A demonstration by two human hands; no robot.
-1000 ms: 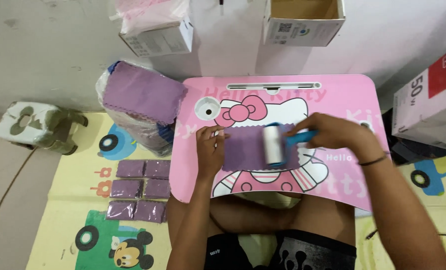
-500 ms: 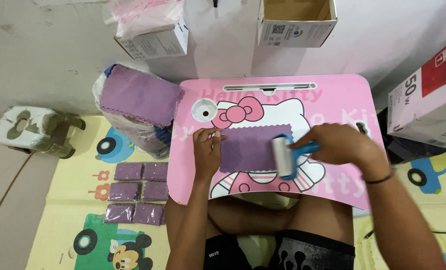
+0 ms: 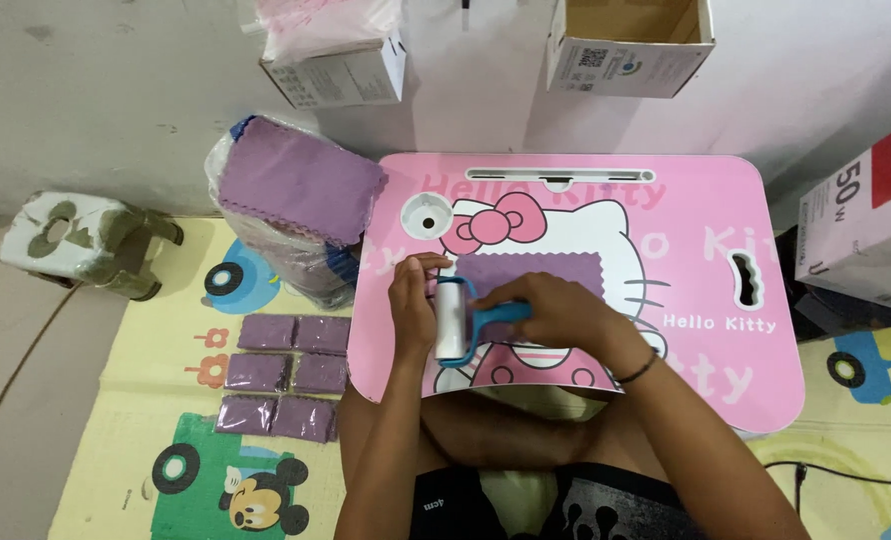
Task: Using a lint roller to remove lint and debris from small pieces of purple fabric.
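Pink lap table [image 3: 706, 300] at centre, cartoon cat print. Clear bag of purple cloths [image 3: 301, 195] at 9 o'clock of table, touching its edge. Six packed purple cloths [image 3: 281, 375] on mat at 8 o'clock. Purple cloth [image 3: 531, 272] flat on table, centre-left. Right hand [image 3: 556, 315] grips blue handle of lint roller [image 3: 454, 320], roller at cloth's 8 o'clock corner. Left hand [image 3: 413, 300] open, fingers pressing cloth's 9 o'clock edge.

Stool [image 3: 86, 240], cardboard boxes [image 3: 631, 45], packed purple cloths [image 3: 281, 375] on play mat [image 3: 136, 400].
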